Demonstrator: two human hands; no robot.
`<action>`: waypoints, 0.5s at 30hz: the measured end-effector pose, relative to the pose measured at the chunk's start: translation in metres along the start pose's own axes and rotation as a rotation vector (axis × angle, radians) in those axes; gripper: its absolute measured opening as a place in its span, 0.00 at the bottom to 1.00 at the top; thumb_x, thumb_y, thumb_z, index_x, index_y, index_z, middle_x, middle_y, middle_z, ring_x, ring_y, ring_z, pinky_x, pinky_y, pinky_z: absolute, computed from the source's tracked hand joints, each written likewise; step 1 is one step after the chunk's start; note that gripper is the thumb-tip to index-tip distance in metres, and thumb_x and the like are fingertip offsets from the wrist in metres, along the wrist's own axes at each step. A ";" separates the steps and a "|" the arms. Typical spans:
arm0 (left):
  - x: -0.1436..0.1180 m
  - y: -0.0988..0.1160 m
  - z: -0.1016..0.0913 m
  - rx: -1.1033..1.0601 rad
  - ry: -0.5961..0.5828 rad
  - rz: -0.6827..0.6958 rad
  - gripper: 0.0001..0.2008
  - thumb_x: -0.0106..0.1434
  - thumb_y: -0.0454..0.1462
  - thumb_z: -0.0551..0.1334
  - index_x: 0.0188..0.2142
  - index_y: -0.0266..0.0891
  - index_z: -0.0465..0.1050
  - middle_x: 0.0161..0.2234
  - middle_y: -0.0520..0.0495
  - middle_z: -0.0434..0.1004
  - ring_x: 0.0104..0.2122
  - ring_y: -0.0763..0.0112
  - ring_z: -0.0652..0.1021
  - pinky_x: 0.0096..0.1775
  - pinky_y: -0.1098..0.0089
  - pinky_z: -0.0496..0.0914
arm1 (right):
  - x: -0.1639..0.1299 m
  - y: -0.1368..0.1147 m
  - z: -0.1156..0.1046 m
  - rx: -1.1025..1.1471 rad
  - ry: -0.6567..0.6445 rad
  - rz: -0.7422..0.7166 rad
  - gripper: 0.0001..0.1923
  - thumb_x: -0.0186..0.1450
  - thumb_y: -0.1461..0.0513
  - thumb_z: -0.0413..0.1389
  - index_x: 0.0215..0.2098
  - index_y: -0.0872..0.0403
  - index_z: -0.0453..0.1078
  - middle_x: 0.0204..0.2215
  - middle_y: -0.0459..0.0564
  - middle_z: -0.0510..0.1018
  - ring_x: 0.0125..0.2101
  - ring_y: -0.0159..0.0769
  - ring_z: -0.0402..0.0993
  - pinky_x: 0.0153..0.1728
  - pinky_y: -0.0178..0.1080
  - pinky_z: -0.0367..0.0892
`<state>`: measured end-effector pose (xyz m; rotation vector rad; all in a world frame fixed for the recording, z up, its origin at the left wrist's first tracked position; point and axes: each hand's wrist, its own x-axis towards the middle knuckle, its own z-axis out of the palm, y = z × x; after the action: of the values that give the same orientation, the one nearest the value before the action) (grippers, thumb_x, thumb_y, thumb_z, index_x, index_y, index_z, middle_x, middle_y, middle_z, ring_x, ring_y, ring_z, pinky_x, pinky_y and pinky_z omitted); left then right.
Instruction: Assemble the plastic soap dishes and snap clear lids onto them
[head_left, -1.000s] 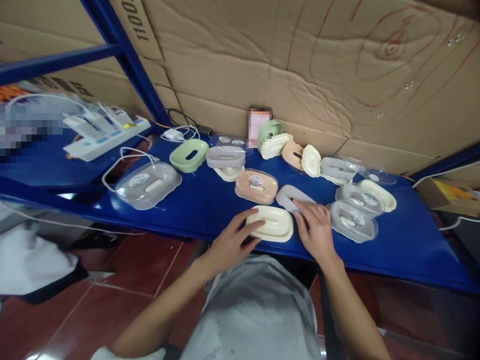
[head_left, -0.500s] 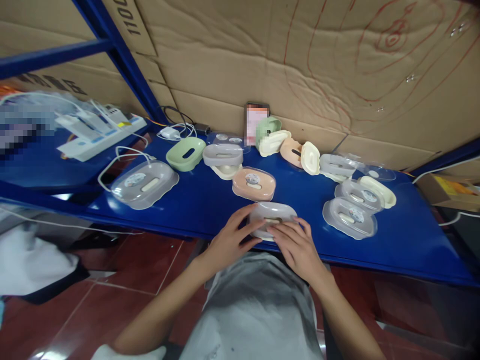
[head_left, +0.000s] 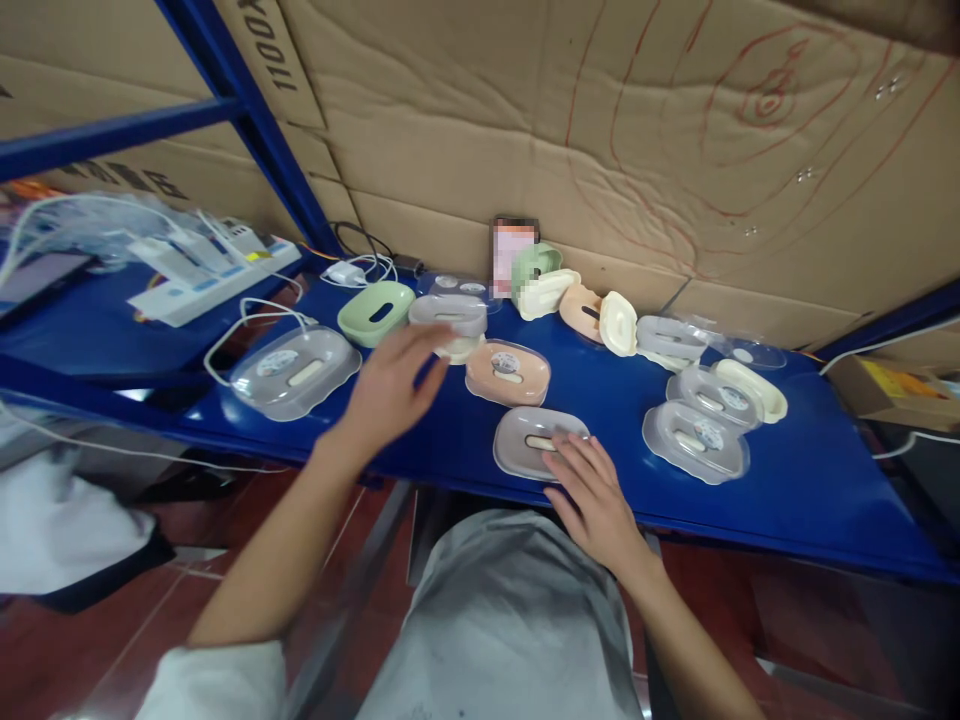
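A lidded soap box (head_left: pixel 534 441) with a clear grey cover lies at the near edge of the blue shelf (head_left: pixel 420 420). My right hand (head_left: pixel 594 497) rests with its fingertips on that box's near right rim. My left hand (head_left: pixel 391 381) hovers open above the shelf, fingers stretched toward a grey-lidded cream box (head_left: pixel 448 318). A peach lidded box (head_left: pixel 508 371) sits just right of my left hand, and a green soap dish (head_left: pixel 376 311) just beyond it on the left.
A large clear-lidded box (head_left: pixel 295 369) lies left, with white cables and a power strip (head_left: pixel 214 280) behind it. Several more soap boxes and loose lids spread right, among them two clear-lidded ones (head_left: pixel 697 438). A phone (head_left: pixel 513 256) leans on the cardboard wall.
The clear grey cover went onto the cream dish between my hands. My left hand then let go and swung up and left toward the grey-lidded box. My right hand stays on the closed box.
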<state>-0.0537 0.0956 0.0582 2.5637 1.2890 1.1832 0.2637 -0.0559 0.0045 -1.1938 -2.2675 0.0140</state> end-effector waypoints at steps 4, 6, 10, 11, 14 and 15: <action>0.076 -0.071 0.005 0.054 -0.237 -0.065 0.33 0.70 0.51 0.64 0.70 0.39 0.67 0.71 0.37 0.68 0.72 0.48 0.67 0.72 0.48 0.59 | 0.000 -0.001 0.002 0.017 0.065 0.086 0.29 0.77 0.61 0.57 0.74 0.45 0.61 0.70 0.52 0.70 0.72 0.48 0.63 0.73 0.63 0.57; 0.103 -0.094 0.016 0.035 -0.395 -0.112 0.38 0.67 0.54 0.66 0.70 0.38 0.67 0.71 0.37 0.68 0.72 0.47 0.67 0.71 0.49 0.60 | 0.000 -0.001 0.004 0.018 0.084 0.117 0.28 0.77 0.61 0.57 0.73 0.45 0.63 0.70 0.52 0.71 0.72 0.47 0.64 0.73 0.63 0.57; 0.120 -0.106 0.028 -0.034 -0.417 -0.121 0.31 0.68 0.55 0.65 0.63 0.42 0.77 0.65 0.40 0.77 0.65 0.49 0.76 0.68 0.53 0.66 | -0.003 0.001 0.007 0.034 0.122 0.150 0.27 0.76 0.61 0.58 0.71 0.44 0.64 0.69 0.51 0.72 0.72 0.47 0.63 0.73 0.62 0.57; 0.116 -0.100 0.027 -0.045 -0.370 -0.113 0.28 0.69 0.54 0.65 0.62 0.44 0.78 0.64 0.42 0.78 0.64 0.50 0.77 0.68 0.53 0.67 | -0.003 0.002 0.008 0.041 0.129 0.153 0.27 0.76 0.61 0.58 0.72 0.44 0.64 0.69 0.51 0.72 0.72 0.47 0.63 0.73 0.62 0.58; 0.086 -0.064 0.015 -0.044 -0.173 -0.085 0.23 0.74 0.50 0.63 0.63 0.47 0.77 0.64 0.45 0.79 0.64 0.53 0.77 0.68 0.50 0.67 | -0.005 0.002 0.007 0.059 0.157 0.186 0.31 0.76 0.60 0.58 0.75 0.43 0.59 0.72 0.53 0.68 0.73 0.50 0.61 0.72 0.64 0.59; 0.070 -0.045 0.011 -0.037 -0.103 -0.072 0.22 0.75 0.49 0.63 0.64 0.48 0.76 0.64 0.45 0.78 0.65 0.53 0.76 0.68 0.50 0.68 | -0.005 0.001 0.006 0.065 0.180 0.201 0.34 0.76 0.60 0.59 0.76 0.42 0.56 0.73 0.54 0.65 0.74 0.52 0.59 0.72 0.65 0.60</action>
<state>-0.0512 0.1777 0.0776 2.4944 1.3126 1.0383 0.2637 -0.0575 -0.0036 -1.3281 -1.9712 0.0537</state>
